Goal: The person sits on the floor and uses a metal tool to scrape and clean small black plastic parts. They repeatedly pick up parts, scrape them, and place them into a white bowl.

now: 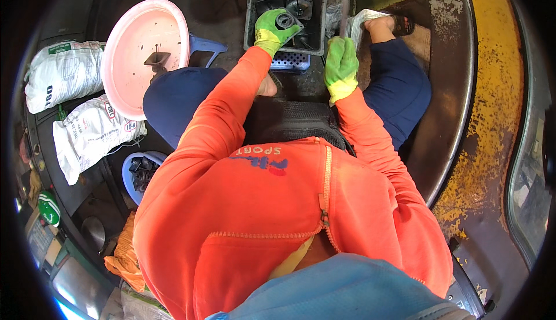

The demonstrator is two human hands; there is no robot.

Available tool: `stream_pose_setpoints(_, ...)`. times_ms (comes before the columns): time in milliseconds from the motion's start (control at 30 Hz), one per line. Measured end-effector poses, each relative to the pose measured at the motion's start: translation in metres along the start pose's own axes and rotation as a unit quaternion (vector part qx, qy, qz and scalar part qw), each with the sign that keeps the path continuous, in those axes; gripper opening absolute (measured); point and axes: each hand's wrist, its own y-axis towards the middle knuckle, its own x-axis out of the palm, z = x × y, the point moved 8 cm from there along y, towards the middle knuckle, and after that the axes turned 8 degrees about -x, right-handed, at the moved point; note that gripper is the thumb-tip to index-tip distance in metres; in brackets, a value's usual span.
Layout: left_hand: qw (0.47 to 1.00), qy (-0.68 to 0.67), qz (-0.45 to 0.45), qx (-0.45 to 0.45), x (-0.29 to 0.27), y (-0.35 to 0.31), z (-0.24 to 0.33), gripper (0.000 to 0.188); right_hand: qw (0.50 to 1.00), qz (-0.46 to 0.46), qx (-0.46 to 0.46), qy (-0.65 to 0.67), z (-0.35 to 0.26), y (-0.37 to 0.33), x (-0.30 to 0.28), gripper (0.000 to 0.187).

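My left hand [270,32], in a green and yellow glove, is closed around a dark part with a round hole [284,20]. It is over the left side of a dark rectangular bin [252,8]. More dark parts with square flanges and funnel shapes [299,9] lie inside the bin. To the right of the bin, my right hand [341,65], gloved the same way, has its fingers curled closed. A bent metal rod [345,7] runs down to its fingertips; whether the hand grips it or something smaller is hidden.
Beneath the bin is a blue perforated crate [291,61]. A pink basin [176,30] with a dark flanged part [157,59] stands at left, near white sacks [63,74] and a blue basin [128,185] of dark pieces. A worn yellow metal panel [497,88] rises at right.
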Motion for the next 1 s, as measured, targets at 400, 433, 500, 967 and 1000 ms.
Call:
stream_pose_setpoints(400, 0.907, -0.344, -0.004, -0.241, -0.021, 0.002, -0.003, 0.047, 0.877, -0.059, 0.273, 0.392, 0.001, -0.005, -0.004, 0.028)
stream_pose_setpoints(433, 0.774, -0.558, -0.032, -0.298, -0.011, 0.002, -0.005, 0.045, 0.843, -0.089, 0.318, 0.425, -0.002, -0.01, -0.008, 0.029)
stream_pose_setpoints(500, 0.777, -0.605, -0.125, -0.119, -0.019, 0.012, 0.034, 0.028, 0.867, -0.102, 0.289, 0.392, -0.015, -0.001, -0.021, 0.028)
stream_pose_setpoints(967, 0.957, -0.255, -0.107, 0.082, -0.031, -0.016, 0.098, 0.019, 0.978, -0.202, -0.019, 0.042, -0.074, 0.029, -0.078, 0.007)
stream_pose_setpoints(1000, 0.954, -0.271, -0.109, 0.068, -0.034, -0.016, 0.095, 0.022, 0.987, -0.126, -0.094, 0.038, -0.085, 0.031, -0.095, 0.008)
